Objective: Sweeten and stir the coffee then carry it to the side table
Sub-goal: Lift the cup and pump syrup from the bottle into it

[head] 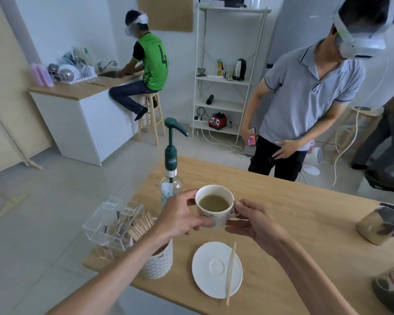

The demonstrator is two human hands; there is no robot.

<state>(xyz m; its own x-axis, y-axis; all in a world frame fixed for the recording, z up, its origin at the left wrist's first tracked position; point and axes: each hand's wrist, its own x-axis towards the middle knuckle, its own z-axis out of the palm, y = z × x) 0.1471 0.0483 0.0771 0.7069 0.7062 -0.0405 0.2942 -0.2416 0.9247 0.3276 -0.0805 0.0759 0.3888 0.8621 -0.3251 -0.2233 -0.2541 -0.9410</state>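
A white coffee cup [214,206] filled with light brown coffee is held above the wooden table [293,219]. My left hand [180,218] grips its left side. My right hand [253,220] holds its right side at the handle. Below the cup lies an empty white saucer [214,269] with a wooden stir stick [231,272] resting across its right edge. A clear syrup bottle with a green pump [171,164] stands just behind my left hand.
A clear box of packets [112,220] and a patterned white holder of wooden sticks [158,262] stand at the table's left edge. Jars [378,226] sit at the right. One person stands beyond the table's far edge; another sits at the sink counter [77,92].
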